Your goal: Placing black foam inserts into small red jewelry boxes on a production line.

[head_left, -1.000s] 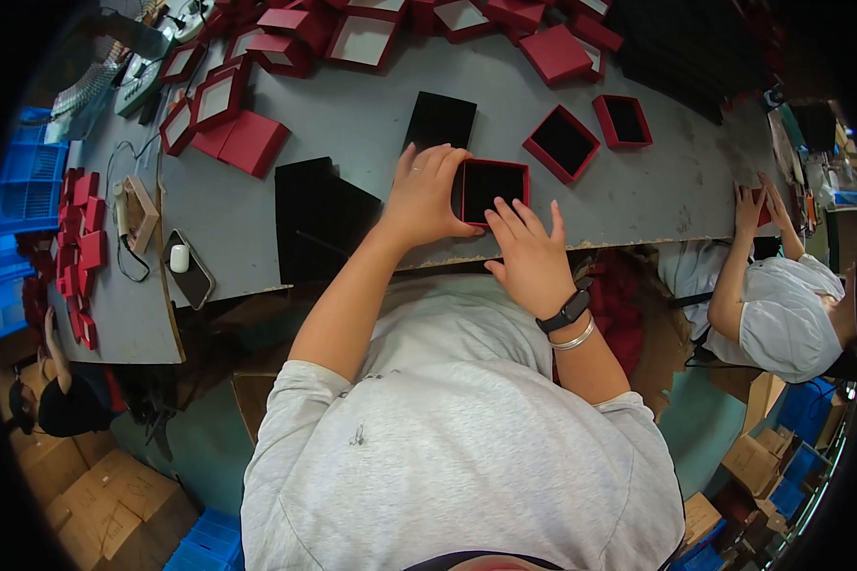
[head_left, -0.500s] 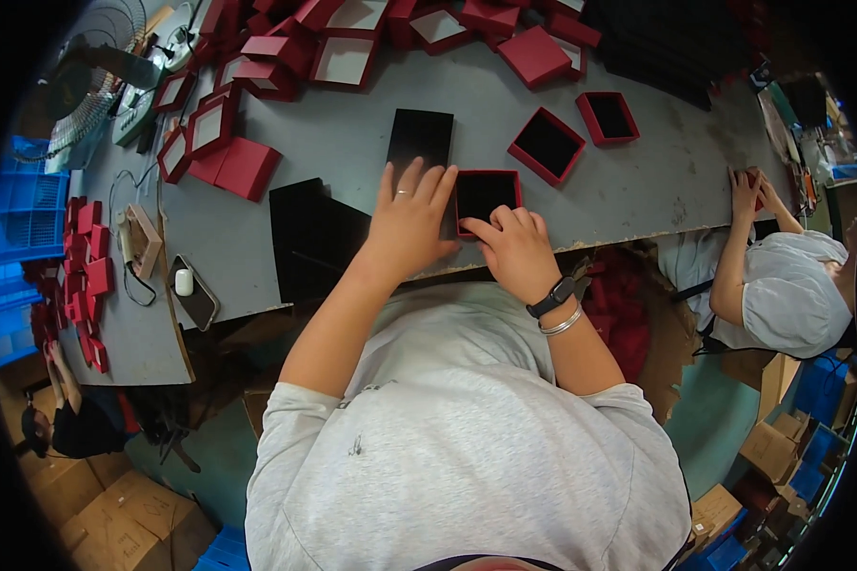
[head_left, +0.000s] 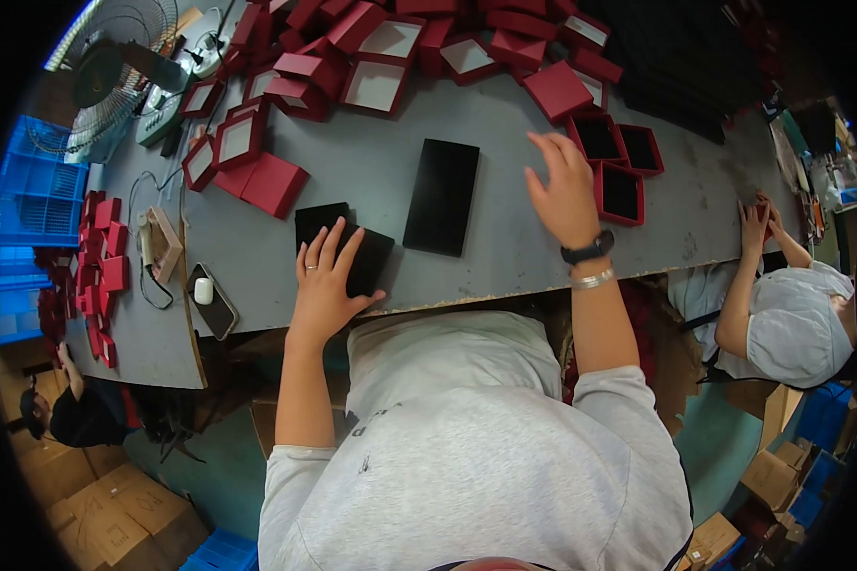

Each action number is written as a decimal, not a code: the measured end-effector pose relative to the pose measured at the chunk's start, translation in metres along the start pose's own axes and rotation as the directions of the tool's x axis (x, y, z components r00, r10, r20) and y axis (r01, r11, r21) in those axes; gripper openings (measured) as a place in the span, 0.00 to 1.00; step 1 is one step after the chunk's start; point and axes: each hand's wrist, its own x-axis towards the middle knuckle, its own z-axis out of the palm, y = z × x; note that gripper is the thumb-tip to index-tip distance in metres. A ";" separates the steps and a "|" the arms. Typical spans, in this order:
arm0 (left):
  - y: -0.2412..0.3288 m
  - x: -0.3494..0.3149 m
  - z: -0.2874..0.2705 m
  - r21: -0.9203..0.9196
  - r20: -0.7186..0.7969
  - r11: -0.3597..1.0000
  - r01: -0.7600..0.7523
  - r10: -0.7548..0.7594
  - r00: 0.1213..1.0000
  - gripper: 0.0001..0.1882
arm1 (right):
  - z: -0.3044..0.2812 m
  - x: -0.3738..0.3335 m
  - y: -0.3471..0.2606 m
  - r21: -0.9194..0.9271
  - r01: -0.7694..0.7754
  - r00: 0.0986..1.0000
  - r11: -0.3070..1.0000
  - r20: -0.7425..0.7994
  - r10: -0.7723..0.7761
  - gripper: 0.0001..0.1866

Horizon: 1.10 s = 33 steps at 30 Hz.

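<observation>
Left hand: spread wide, thumb apart, its fingers over the dark pieces; the left hand shows no closed grip.
Dark pieces: the black pieces lie near the table's near edge, left of centre, partly under that hand.
Right hand: the right hand is loosely open, thumb apart from the fingers, with nothing seen in it; it is just left of the lined boxes, and whether it touches one I cannot tell.
Lined boxes: three red boxes with black inserts sit close together, right of centre, open side up.
Black block: a flat black block lies between the two hands on the grey table.
Far side: a pile of red boxes, several showing white insides.
Left side: a phone with a small white case on it.
Far right: a co-worker holding something red.
</observation>
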 end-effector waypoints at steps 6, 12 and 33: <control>-0.004 0.001 0.016 -0.112 -0.199 0.994 0.003 -0.025 0.980 0.42 | 0.106 0.119 0.021 0.325 -0.052 0.987 0.944 0.158 0.000 0.30; -0.010 0.003 0.019 -0.366 -0.246 0.930 -0.025 -0.070 0.967 0.29 | 0.135 0.142 0.054 -0.101 -0.190 0.913 0.977 0.347 0.214 0.20; 0.116 0.039 0.003 -0.400 -0.365 0.726 -0.560 0.435 0.823 0.31 | -0.035 -0.116 -0.062 0.821 -0.482 0.851 0.305 0.356 0.387 0.27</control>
